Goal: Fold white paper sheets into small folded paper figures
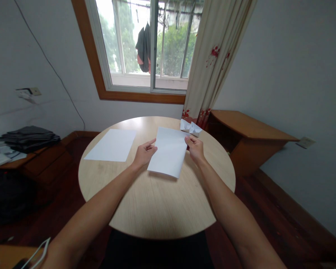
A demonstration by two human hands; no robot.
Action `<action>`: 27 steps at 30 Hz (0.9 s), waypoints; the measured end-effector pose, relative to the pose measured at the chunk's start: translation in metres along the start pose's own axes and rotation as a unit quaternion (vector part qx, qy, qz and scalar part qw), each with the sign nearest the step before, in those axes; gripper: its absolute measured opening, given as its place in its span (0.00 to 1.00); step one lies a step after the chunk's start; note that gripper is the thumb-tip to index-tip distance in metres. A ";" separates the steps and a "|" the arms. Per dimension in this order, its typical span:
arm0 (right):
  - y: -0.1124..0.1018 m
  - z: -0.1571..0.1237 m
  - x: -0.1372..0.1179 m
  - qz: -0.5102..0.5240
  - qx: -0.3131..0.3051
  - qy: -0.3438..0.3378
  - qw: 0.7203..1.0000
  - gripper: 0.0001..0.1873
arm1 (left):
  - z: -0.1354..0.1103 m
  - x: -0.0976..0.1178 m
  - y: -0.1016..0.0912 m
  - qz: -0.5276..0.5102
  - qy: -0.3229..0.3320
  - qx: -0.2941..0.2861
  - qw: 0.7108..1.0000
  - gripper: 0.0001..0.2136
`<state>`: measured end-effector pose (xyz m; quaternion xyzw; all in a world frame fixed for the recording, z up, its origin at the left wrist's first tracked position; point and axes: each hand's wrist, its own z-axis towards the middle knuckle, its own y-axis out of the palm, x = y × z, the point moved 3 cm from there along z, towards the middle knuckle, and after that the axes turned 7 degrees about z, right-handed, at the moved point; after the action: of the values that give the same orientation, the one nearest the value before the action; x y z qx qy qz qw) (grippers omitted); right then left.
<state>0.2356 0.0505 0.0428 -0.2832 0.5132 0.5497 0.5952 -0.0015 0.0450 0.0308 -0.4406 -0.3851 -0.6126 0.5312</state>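
Note:
A white sheet of paper [168,151] is held slightly raised and tilted over the round table, its near edge curving a little. My right hand [195,147] pinches its upper right edge, thumb on top and fingers underneath. At the left edge is my left hand [144,154], the thumb lapping over the paper and the index finger stretched along the margin. Just beyond my right hand stands a folded white paper shape [190,127] with pointed corners. Another white sheet [112,145] lies flat on the left side of the table.
The round wooden table [156,209] has a straight-cornered front edge near my lap. To the right is a brown wooden desk [257,127] beside a curtain [212,56]. Dark folded cloth [29,138] sits on a low cabinet at left. A window [151,45] is ahead.

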 end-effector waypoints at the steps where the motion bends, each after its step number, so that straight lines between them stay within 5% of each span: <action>1: 0.000 0.000 0.000 0.000 0.000 -0.002 1.000 0.24 | 0.001 -0.001 0.000 -0.009 -0.005 -0.002 1.000 0.33; 16: 0.003 0.000 0.003 0.026 -0.002 0.025 0.999 0.27 | -0.001 -0.002 0.000 -0.009 -0.015 0.029 0.999 0.34; 27: 0.012 -0.008 0.006 -0.006 -0.108 0.102 0.989 0.28 | 0.002 -0.001 -0.009 0.018 0.037 0.099 0.994 0.31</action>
<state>0.2213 0.0486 0.0376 -0.4031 0.5070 0.5669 0.5090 -0.0106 0.0485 0.0299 -0.3693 -0.4160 -0.5777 0.5974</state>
